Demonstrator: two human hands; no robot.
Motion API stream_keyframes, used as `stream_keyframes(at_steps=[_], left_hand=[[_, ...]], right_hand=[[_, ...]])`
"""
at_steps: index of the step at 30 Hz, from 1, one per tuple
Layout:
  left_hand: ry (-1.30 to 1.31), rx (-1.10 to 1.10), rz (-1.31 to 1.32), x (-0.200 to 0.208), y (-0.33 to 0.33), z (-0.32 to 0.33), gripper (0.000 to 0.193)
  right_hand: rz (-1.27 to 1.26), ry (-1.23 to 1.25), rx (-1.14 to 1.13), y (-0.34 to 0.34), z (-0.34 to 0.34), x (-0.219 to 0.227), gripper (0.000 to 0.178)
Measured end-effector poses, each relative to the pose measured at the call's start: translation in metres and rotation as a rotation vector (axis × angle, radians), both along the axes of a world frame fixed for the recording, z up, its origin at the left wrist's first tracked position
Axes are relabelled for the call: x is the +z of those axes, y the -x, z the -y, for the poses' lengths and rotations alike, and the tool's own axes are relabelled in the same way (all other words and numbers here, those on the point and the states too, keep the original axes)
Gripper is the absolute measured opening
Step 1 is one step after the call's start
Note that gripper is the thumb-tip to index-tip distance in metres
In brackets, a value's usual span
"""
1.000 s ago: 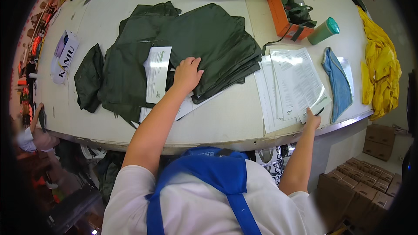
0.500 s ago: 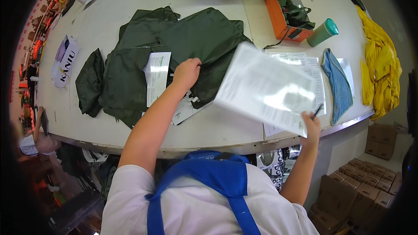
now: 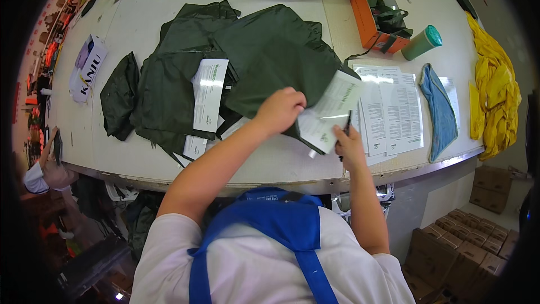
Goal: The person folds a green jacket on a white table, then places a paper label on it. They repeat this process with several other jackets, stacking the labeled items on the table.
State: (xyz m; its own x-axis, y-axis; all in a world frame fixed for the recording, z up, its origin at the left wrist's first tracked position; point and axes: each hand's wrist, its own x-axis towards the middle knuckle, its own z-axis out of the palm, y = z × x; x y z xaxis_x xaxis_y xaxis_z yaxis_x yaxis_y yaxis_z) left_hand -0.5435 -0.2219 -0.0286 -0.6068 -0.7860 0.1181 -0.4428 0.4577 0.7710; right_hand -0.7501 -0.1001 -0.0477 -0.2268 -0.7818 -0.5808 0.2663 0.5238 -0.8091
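Observation:
My left hand point(image 3: 281, 110) is closed on the lower edge of a dark green fabric piece point(image 3: 275, 67) in the middle of the table. A white printed sheet point(image 3: 337, 104), smaller-looking and perhaps folded, lies against the fabric's right side. My right hand point(image 3: 350, 145) pinches its lower right edge. A thin dark tool point(image 3: 349, 118) sticks up from the right fingers; its kind is unclear. More dark green fabric point(image 3: 169, 84) is piled to the left, with a white printed card point(image 3: 211, 95) on it.
Printed sheets point(image 3: 400, 112) lie to the right, beside a blue cloth piece point(image 3: 437, 112). Behind them stand an orange box point(image 3: 363, 14) of dark straps and a green-lidded cup point(image 3: 422, 44). Yellow fabric point(image 3: 495, 90) hangs at the right edge. A white carton point(image 3: 88, 70) is at left.
My right hand has brought the sheet leftward to the fabric, and the sheet now looks smaller. My left hand has moved right along the fabric, whose right part has spread rightward.

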Motion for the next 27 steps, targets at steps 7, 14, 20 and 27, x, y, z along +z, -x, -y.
stream_keyframes(at_steps=[7,14,20,27], left_hand=[[0.062,-0.022,-0.116,0.054,0.008,-0.047,0.006],[0.489,0.454,0.214,0.108,-0.111,-0.040,0.010],[0.289,0.597,0.471,0.034,-0.179,-0.007,0.039],[0.173,0.302,0.380,-0.041,-0.053,0.056,0.042]], right_hand=[[-0.051,0.075,-0.149,-0.024,-0.015,0.015,0.018],[-0.011,0.473,0.291,-0.089,0.053,0.059,0.041],[-0.988,-0.008,-0.301,0.083,-0.006,-0.037,0.062],[-1.188,-0.659,-0.518,0.195,-0.061,-0.079,0.086]])
